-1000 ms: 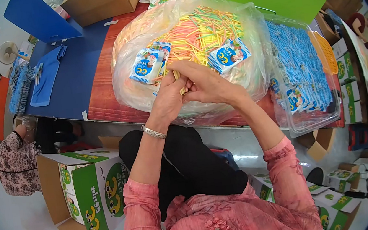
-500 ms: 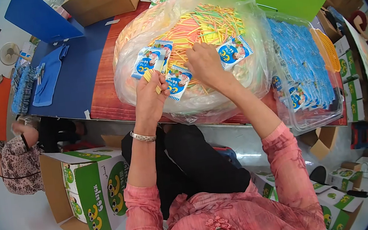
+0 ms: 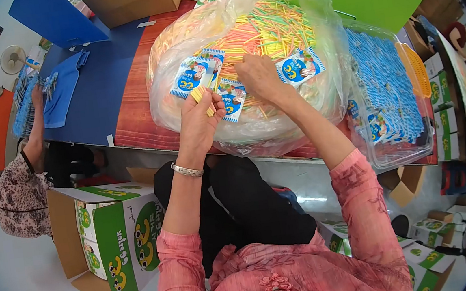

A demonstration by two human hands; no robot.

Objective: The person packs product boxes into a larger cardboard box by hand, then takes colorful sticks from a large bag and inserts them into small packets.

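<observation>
My left hand (image 3: 201,120) is closed around a small bundle of thin pale-yellow sticks (image 3: 202,98), above the near edge of the open clear plastic bag (image 3: 165,90). My right hand (image 3: 264,80) is over the heap of coloured sticks (image 3: 279,26) inside that bag. Its fingers are curled down, and the fingertips and anything in them are hidden. Blue-and-white printed packets lie on the bag: one packet (image 3: 189,76) beyond my left hand, one packet (image 3: 232,100) between my hands, and another packet (image 3: 299,67) to the right of my right hand.
At right, a clear plastic tub (image 3: 389,158) holds many blue packets (image 3: 384,74), with an orange basket (image 3: 414,68) beside it. An open carton (image 3: 121,252) stands on the floor at left. A blue cloth (image 3: 66,90) lies on the table; a seated person (image 3: 21,195) works farther left.
My left hand has shifted slightly right with the sticks; my right hand stays over the heap. The person at left has stretched an arm up to the blue packets there.
</observation>
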